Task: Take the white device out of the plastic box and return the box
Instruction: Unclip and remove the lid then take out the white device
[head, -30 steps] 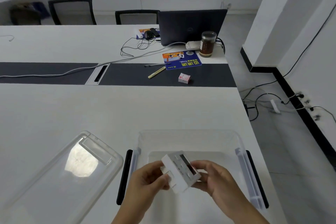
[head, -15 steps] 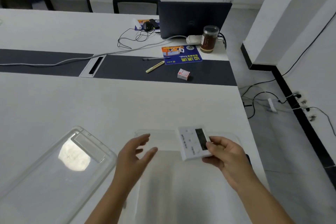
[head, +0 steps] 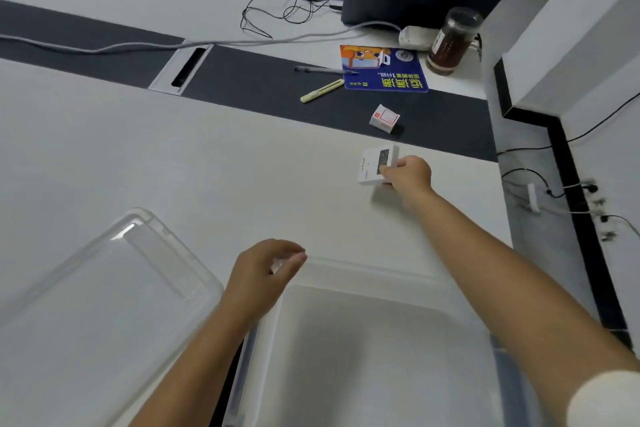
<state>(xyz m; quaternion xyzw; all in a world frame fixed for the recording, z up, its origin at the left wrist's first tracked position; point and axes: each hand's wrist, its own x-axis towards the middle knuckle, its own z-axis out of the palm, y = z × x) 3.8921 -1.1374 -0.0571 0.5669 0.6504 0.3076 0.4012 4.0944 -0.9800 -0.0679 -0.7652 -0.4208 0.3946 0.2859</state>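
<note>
We see the right hand [head: 408, 175] at 1 o'clock, its grip pinching the white device [head: 375, 166], a flat matte rectangular slab with a dark screen, low over the smooth white table [head: 173, 156], contact unclear. Left hand [head: 266, 270], fingers loosely curled and holding nothing, hovers at the far-left rim of the translucent plastic box [head: 367, 350], rounded corners, at 6 o'clock. Clear glossy lid [head: 104, 305] lies at 8 o'clock.

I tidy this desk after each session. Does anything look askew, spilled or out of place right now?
Nothing is spilled or damaged. The clear lid lies off the plastic box, skewed on the table to its left. The right hand holds the white device out over the table. The small carton sits tilted on the dark strip.
</note>
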